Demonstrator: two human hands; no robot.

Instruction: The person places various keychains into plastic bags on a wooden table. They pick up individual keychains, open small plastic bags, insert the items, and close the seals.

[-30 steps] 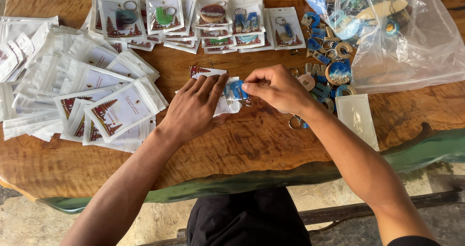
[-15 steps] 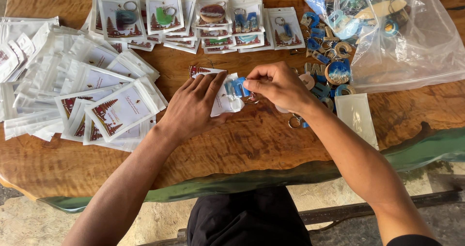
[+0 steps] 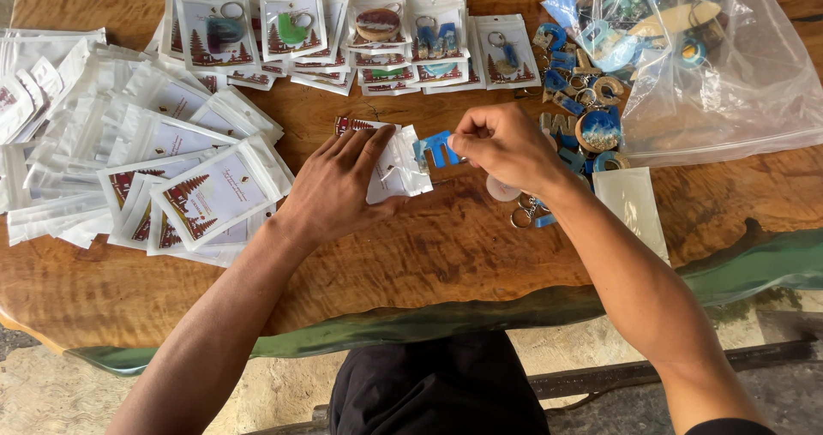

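Note:
My left hand (image 3: 343,182) lies flat on a small white zip pouch (image 3: 396,166) in the middle of the wooden table (image 3: 446,246), pinning it down. My right hand (image 3: 506,144) pinches a blue letter-shaped keychain (image 3: 435,150) at the pouch's open mouth, partly inside it. A loose key ring (image 3: 521,216) lies just below my right wrist.
A heap of empty white pouches (image 3: 129,161) lies at the left. Filled pouches with keychains (image 3: 360,36) line the far edge. Loose keychains (image 3: 583,101) and a clear plastic bag (image 3: 711,58) of them sit at the right. A clear sleeve (image 3: 633,208) lies by my right forearm.
My right hand has pushed the blue keychain leftward into the pouch mouth. My left hand has stayed pressed on the pouch.

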